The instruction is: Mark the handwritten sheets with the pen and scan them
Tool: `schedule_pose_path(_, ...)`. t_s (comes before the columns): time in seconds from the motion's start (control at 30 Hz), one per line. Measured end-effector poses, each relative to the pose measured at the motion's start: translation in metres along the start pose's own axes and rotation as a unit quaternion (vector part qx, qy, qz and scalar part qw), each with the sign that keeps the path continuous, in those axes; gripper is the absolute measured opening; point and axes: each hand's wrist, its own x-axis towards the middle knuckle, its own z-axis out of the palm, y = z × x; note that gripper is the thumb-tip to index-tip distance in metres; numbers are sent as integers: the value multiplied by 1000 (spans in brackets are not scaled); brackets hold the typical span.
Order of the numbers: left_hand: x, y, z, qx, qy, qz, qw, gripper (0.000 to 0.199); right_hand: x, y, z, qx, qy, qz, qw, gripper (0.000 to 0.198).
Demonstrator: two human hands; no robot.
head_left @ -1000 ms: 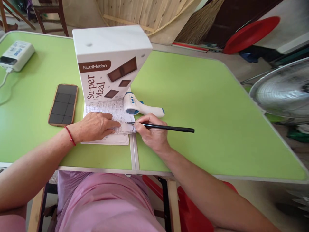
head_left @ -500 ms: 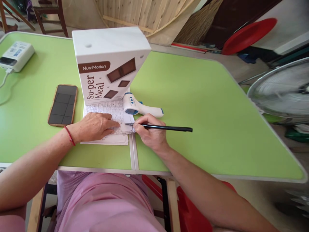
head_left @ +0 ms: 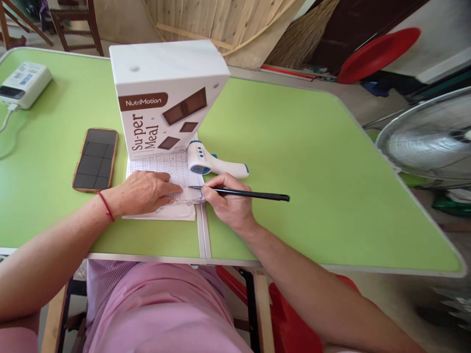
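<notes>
Right hand grips the pen near its tip, presumably for control; left hand, index extended, grasping nothing, apparently steadies the written sheets at six o'clock from the white box.

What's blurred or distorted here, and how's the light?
In the head view, the electric fan shows blurred blades, the green table looks stretched rightward, lettering on the NutriMotion box reads clearly, writing on the paper too small to read; light there is soft, with a faint shadow by the white cable.
</notes>
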Motion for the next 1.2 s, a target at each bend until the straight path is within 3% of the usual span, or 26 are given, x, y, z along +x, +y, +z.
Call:
schedule_pose_path(0.4, -1, -1, 2, 4, 10, 5, 1000, 32, 0, -1, 0, -7, -5, 1, 1000, 14)
schedule_pose_path(0.57, -1, -2, 3, 0, 20, 13, 1000, 32, -2, -4, -2, -28, 65, -7, 997, 8)
schedule_pose_path(0.67, -2, -3, 2, -3, 14, 11, 1000, 31, 0, -10, -8, -75, 123, -73, 987, 3)
schedule_pose_path(0.83, -2, -4, 1, -19, 13, 9, 1000, 32, 6, -17, -19, -138, 153, -244, 948, 25)
schedule_pose_path(1.03, -3, -11, -2, -54, 15, -2, 998, 29, 3, -5, -19, -225, 141, -261, 928, 28)
schedule_pose_path(1.2, -3, -14, -4, -70, 30, -5, 997, 27, 2, 3, -15, -231, 108, -249, 934, 22)
